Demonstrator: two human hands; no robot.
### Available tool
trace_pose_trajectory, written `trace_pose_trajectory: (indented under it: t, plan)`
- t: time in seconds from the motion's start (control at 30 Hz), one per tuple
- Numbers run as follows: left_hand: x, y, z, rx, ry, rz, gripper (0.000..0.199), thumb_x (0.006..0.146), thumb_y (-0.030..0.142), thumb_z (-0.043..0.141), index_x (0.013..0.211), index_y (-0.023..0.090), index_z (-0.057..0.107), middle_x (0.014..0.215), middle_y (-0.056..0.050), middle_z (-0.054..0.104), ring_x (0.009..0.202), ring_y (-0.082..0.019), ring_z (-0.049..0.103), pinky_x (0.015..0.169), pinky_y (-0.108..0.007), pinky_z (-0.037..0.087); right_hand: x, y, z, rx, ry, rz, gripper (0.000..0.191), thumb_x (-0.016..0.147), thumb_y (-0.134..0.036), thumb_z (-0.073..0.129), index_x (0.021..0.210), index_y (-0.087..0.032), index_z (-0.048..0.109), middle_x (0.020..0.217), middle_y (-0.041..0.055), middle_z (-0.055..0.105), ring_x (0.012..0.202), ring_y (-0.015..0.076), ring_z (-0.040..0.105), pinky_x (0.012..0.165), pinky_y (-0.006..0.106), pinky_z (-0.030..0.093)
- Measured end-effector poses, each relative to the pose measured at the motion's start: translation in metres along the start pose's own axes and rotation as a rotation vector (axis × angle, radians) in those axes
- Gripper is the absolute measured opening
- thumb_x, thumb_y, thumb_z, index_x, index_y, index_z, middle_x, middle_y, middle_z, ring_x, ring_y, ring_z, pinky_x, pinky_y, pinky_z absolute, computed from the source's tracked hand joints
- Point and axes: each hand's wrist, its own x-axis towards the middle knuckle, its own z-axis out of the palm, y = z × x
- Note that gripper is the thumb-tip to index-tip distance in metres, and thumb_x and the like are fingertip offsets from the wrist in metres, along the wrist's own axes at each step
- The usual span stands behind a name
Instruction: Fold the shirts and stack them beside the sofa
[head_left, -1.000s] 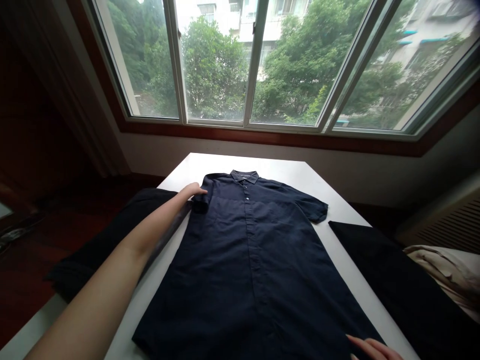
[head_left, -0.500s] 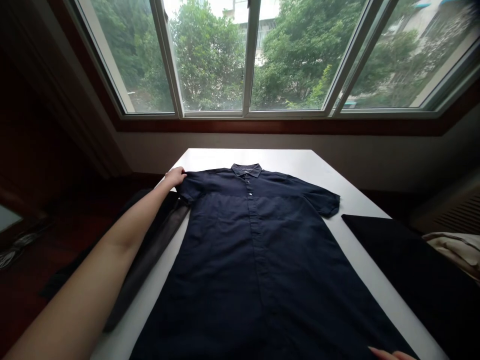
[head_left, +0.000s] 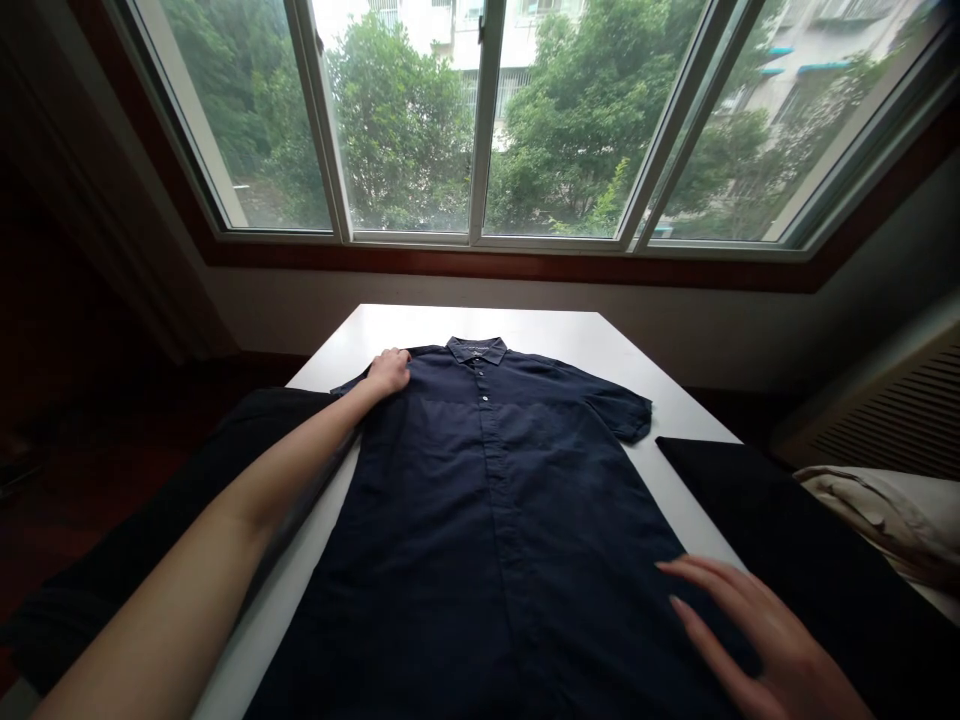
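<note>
A dark navy short-sleeved shirt [head_left: 420, 480] lies spread front up, its collar toward the window and its buttons down the middle. At its left shoulder, my left hand [head_left: 390, 371] is closed on the cloth with bent fingers; the fingertips are partly hidden. The left sleeve is mostly covered by my wrist and forearm. Over the lower right side of the shirt is my right hand [head_left: 757, 630], open, with fingers stretched out and thumb apart. I cannot tell whether its fingertips touch the fabric.
Under the shirt is a white table [head_left: 480, 322]. Dark cloth [head_left: 262, 415] hangs over its left edge. Black fabric [head_left: 795, 530] lies on the right, beside a beige cloth item [head_left: 877, 510]. A window [head_left: 480, 130] stands beyond the table.
My left hand has moved inward from the sleeve to the shoulder. My right hand has come up from the bottom edge into view. The camera view has shifted slightly.
</note>
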Motion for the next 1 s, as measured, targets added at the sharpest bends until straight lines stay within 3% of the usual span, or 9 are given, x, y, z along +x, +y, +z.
trace_pose_trajectory:
  t: [0.07, 0.17, 0.3, 0.4, 0.6, 0.77, 1.0]
  plan:
    - [0.004, 0.026, 0.009, -0.021, -0.055, 0.041, 0.04, 0.089, 0.032, 0.05, 0.127, 0.02, 0.055, 0.134, -0.013, 0.052, 0.127, -0.029, 0.045, 0.105, -0.04, 0.037, 0.062, 0.0, 0.006, 0.052, -0.091, -0.053, 0.032, 0.091, -0.045, 0.05, 0.115, -0.028, 0.062, 0.121, 0.0072, 0.063, 0.113, 0.0251, 0.06, 0.1, 0.041, 0.049]
    - [0.009, 0.059, 0.026, -0.054, -0.136, 0.052, 0.05, 0.09, 0.045, 0.049, 0.134, 0.021, 0.05, 0.14, -0.015, 0.047, 0.131, -0.033, 0.041, 0.104, -0.049, 0.038, 0.16, 0.01, 0.039, 0.098, -0.243, -0.115, 0.034, 0.092, -0.043, 0.049, 0.117, -0.021, 0.06, 0.125, 0.0099, 0.061, 0.119, 0.0244, 0.056, 0.105, 0.039, 0.044]
    - [0.011, 0.081, 0.046, -0.08, -0.185, 0.007, 0.056, 0.092, 0.055, 0.038, 0.138, 0.024, 0.045, 0.148, -0.017, 0.038, 0.136, -0.037, 0.033, 0.103, -0.063, 0.034, 0.266, 0.035, 0.096, -0.066, -0.315, 0.06, 0.04, 0.091, -0.035, 0.05, 0.127, -0.017, 0.055, 0.136, 0.0123, 0.055, 0.126, 0.0264, 0.051, 0.106, 0.04, 0.041]
    - [0.012, 0.083, 0.054, -0.104, -0.147, -0.008, 0.056, 0.093, 0.055, 0.035, 0.14, 0.025, 0.043, 0.151, -0.016, 0.035, 0.138, -0.036, 0.029, 0.105, -0.068, 0.027, 0.314, 0.049, 0.125, -0.188, -0.355, 0.206, 0.041, 0.094, -0.034, 0.046, 0.13, -0.016, 0.054, 0.14, 0.0132, 0.052, 0.128, 0.0277, 0.048, 0.106, 0.043, 0.04]
    - [0.022, 0.079, 0.058, -0.127, -0.126, 0.025, 0.059, 0.092, 0.06, 0.034, 0.141, 0.029, 0.041, 0.153, -0.013, 0.031, 0.14, -0.037, 0.025, 0.106, -0.071, 0.023, 0.355, 0.066, 0.151, -0.221, -0.345, 0.243, 0.041, 0.096, -0.035, 0.042, 0.132, -0.019, 0.052, 0.142, 0.0134, 0.05, 0.13, 0.0291, 0.045, 0.105, 0.048, 0.038]
    - [0.047, 0.077, 0.056, -0.081, -0.029, 0.033, 0.056, 0.092, 0.054, 0.038, 0.138, 0.023, 0.043, 0.148, -0.015, 0.037, 0.138, -0.034, 0.03, 0.109, -0.066, 0.023, 0.372, 0.074, 0.16, -0.244, -0.342, 0.21, 0.04, 0.097, -0.037, 0.039, 0.128, -0.017, 0.054, 0.138, 0.0152, 0.052, 0.128, 0.0301, 0.045, 0.104, 0.049, 0.038]
    - [0.076, 0.07, 0.06, -0.087, -0.12, -0.067, 0.061, 0.092, 0.057, 0.033, 0.143, 0.024, 0.042, 0.152, -0.015, 0.035, 0.139, -0.039, 0.027, 0.106, -0.07, 0.024, 0.378, 0.074, 0.18, -0.24, -0.38, 0.19, 0.045, 0.097, -0.044, 0.036, 0.127, -0.017, 0.055, 0.138, 0.0149, 0.051, 0.126, 0.0284, 0.046, 0.104, 0.044, 0.038]
